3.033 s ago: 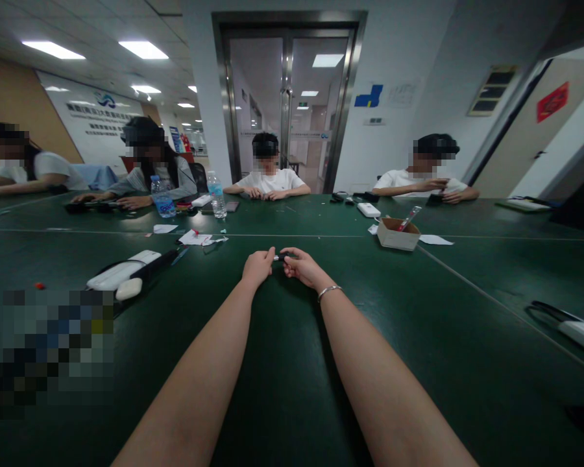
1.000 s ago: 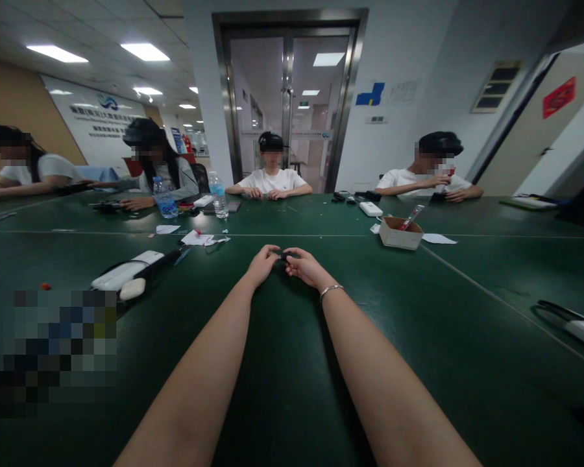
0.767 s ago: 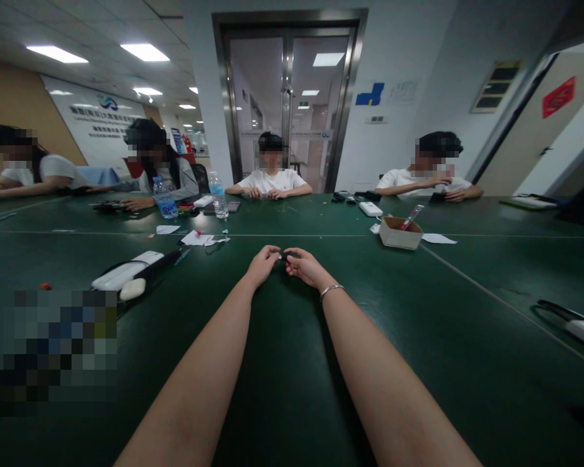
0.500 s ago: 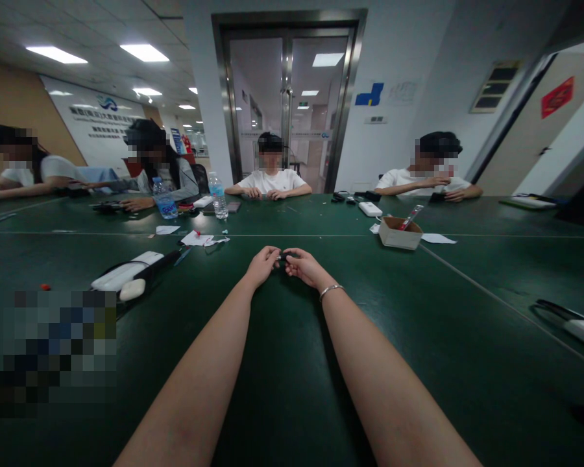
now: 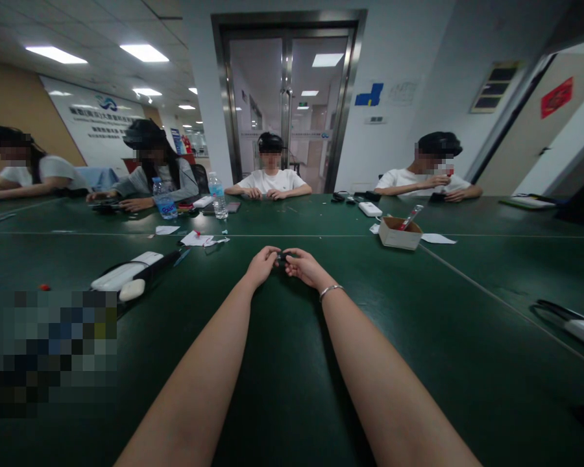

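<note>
Both of my arms reach forward over the dark green table (image 5: 292, 363). Between my hands is a small black object (image 5: 282, 257), too small and too covered by fingers to name. My left hand (image 5: 263, 266) pinches its left end between thumb and fingers. On its right end, the thumb and fingers of my right hand (image 5: 302, 266) are closed, the other fingers curled in. A silver bangle (image 5: 331, 292) circles my right wrist.
An open cardboard box (image 5: 401, 235) with a stick-like item stands right of my hands. White paper scraps (image 5: 199, 239) and two plastic bottles (image 5: 217, 196) lie or stand farther left. A white power strip (image 5: 129, 271) with cables is at left. Several people sit across the table.
My hands have barely moved and keep hold of the small black object. Across the table, the person second from the left has drawn one hand back toward a dark item.
</note>
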`<state>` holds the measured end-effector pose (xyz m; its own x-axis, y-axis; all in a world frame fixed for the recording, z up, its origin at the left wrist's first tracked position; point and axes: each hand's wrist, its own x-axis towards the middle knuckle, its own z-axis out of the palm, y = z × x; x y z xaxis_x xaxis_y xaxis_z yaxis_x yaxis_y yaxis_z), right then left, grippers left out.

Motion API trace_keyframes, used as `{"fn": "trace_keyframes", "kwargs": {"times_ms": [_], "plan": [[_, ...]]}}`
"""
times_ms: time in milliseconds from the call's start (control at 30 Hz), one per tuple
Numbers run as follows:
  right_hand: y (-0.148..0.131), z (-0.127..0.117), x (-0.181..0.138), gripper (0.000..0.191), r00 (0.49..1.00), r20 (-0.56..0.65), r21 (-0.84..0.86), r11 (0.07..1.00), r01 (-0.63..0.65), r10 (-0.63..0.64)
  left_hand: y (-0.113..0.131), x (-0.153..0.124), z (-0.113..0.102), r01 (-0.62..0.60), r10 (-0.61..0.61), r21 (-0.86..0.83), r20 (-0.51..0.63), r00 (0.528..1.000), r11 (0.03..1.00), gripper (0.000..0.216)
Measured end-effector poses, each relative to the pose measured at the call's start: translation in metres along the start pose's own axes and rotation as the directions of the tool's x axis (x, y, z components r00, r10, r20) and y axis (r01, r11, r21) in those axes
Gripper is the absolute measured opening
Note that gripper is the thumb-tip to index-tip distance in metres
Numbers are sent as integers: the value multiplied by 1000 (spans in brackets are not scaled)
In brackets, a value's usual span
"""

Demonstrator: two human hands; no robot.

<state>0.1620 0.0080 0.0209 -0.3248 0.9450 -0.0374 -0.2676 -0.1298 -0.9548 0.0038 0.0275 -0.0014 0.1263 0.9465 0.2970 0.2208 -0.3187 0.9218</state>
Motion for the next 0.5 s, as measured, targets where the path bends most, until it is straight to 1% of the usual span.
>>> {"fn": "trace_keyframes", "kwargs": {"times_ms": [133, 233, 400, 500], "plan": [[0, 0, 0, 15, 1000, -6, -3, 1000, -7, 7, 1, -1, -1, -43, 43, 31, -24, 999, 999, 22], [1, 0, 0, 15, 1000, -2, 3, 1000, -9, 9, 6, -4, -3, -55, 55, 9, -21, 998, 998, 23], [2, -2, 3, 14, 1000, -9, 3, 1000, 8, -8, 12, -6, -6, -117, 117, -16, -31, 993, 993, 24], [3, -2, 4, 21, 999, 0, -51, 998, 34, -34, 12, -4, -7, -120, 117, -70, -47, 992, 990, 22]]}}
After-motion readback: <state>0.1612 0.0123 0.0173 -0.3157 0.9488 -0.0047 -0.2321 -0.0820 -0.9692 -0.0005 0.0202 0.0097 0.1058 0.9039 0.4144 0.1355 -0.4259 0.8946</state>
